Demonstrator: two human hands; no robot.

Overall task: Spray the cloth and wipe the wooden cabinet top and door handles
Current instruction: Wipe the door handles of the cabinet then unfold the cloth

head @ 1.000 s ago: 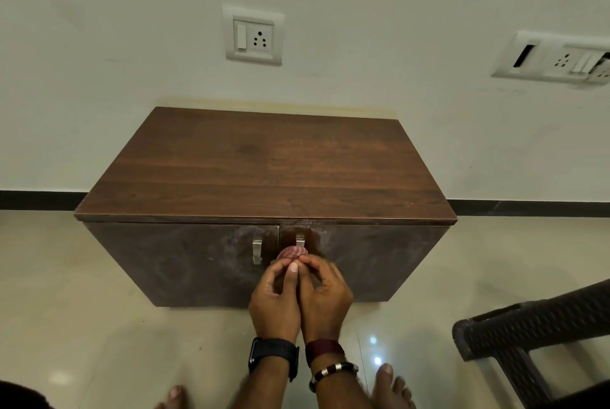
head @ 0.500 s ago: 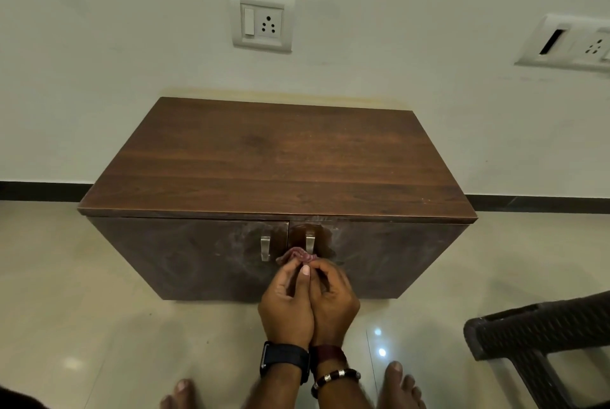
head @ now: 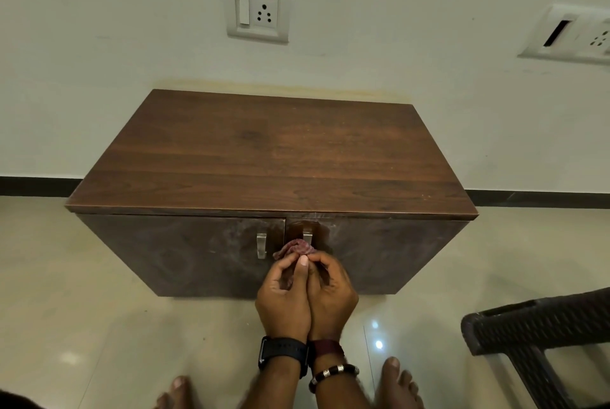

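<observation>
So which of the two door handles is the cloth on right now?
The right-door handle: the reddish cloth, pinched by the left hand and right hand, covers its lower end. The left-door handle is fully bare.

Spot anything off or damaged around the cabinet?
Pale smudgy streaks mark the door fronts around the two metal handles, and a yellowish stain runs along the wall behind the cabinet top. Nothing looks spilled, broken or askew.

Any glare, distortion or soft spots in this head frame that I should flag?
Head view: dim, warm light; two small glare spots on the glossy floor tiles; wide-angle bending tilts the right wall socket; cabinet top sharp, cloth and both handles readable; feet at the bottom edge slightly soft.
</observation>
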